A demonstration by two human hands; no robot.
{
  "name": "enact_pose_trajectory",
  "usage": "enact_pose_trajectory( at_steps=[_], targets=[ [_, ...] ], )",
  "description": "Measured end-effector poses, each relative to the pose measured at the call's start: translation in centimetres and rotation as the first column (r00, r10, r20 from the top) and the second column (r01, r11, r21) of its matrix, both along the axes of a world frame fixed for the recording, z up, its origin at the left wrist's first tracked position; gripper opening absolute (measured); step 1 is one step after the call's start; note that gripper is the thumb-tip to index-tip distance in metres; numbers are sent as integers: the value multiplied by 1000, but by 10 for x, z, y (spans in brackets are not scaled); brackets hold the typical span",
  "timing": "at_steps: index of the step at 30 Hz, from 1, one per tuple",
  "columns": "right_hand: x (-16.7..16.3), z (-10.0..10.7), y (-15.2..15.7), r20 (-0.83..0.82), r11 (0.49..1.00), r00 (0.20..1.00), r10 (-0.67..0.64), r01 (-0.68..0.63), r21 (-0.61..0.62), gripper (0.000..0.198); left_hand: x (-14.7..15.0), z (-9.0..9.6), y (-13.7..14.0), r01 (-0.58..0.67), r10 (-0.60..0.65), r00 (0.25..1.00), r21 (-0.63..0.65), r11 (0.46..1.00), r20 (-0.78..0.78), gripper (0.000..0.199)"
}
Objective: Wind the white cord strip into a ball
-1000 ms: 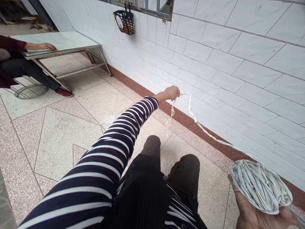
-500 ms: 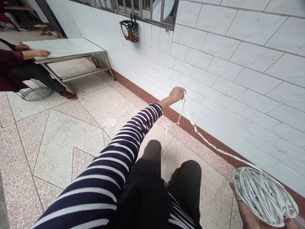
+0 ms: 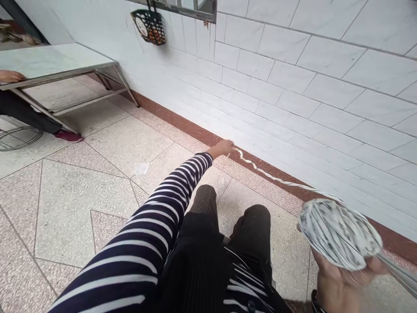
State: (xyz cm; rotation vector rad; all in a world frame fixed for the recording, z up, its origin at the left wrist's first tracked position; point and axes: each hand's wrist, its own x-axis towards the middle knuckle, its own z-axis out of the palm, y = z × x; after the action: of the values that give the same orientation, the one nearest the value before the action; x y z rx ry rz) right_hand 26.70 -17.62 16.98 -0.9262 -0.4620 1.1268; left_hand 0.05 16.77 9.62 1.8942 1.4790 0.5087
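So the left hand (image 3: 222,148) is way out over the floor near the base of the wall, fingers bunched tight around one end of a pale twisted strand (image 3: 274,178). It's kinda blurry and the fingertips face away, so I can't make out the exact grip. The strand runs slack over to a fat wound bundle (image 3: 340,234), which sits in the right hand (image 3: 345,274), cupped from underneath. Most of those fingers are hidden behind the bundle, and it's smeared with motion blur, so don't ask me about individual turns. Some greyish lines (image 3: 402,274) beside it run off the right edge; can't tell what they are. A dark band (image 3: 314,300) on the right wrist gets cut off at the bottom. Over on the left, another person's hand (image 3: 12,77) rests at the table (image 3: 58,56) edge, rest of them mostly out of frame.
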Motion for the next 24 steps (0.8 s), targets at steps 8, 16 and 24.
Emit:
enact_pose_trajectory(
  at_steps=[8, 16, 24],
  targets=[
    [-37, -31, 75, -126, 983, 976, 177, -183, -33, 63, 52, -18, -104, 508, -341, 673, -76, 858, 656, 39],
    [-44, -65, 70, -35, 956, 963, 268, -271, -110, 55, 74, -43, -157, 556, -349, 581, -45, 830, 735, 30],
    [-50, -75, 45, 2, 933, 969, 247, -238, -269, 62, 51, -60, -188, 405, -379, 823, 32, 914, 422, 31]
  ],
)
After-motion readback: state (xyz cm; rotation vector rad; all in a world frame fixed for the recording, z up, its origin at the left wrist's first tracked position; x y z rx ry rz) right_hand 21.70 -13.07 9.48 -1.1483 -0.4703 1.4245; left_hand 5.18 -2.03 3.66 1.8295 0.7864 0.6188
